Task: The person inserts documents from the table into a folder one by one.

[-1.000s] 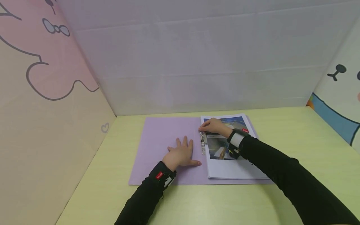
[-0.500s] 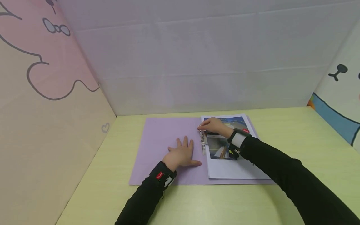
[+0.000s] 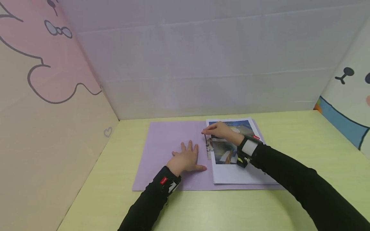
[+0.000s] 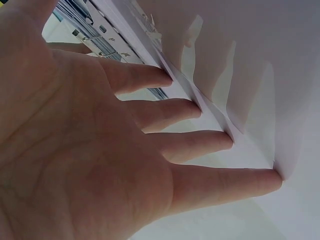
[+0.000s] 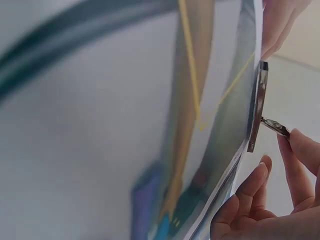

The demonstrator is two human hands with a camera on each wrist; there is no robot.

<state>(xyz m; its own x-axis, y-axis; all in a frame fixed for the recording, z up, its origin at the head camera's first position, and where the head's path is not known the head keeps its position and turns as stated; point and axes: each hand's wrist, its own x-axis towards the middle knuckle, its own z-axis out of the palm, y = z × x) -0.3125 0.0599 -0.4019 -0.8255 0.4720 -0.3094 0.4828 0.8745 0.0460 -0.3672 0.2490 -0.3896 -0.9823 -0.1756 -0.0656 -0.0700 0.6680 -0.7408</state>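
Note:
A light purple clip folder (image 3: 164,138) lies spread flat on the table. On its right half sits a stack of printed sheets (image 3: 242,175), whose left edge meets a metal clip (image 3: 208,150). My right hand (image 3: 222,130) pinches the clip's small lever (image 5: 276,128) between thumb and index finger; the other fingers curl loosely beneath. In the right wrist view the lever stands out at an angle from the clip's bar. My left hand (image 3: 185,159) rests on the left cover with fingers spread and straight, the fingertips touching the purple surface in the left wrist view.
The pale yellow table (image 3: 219,208) extends around the folder. A whitish back panel (image 3: 214,64) and patterned side panels close off the work area at the back, left and right.
My right hand has shifted slightly left, away from the sheets, with the lever in its pinch, and the right wrist has turned a little. The left hand stays in place.

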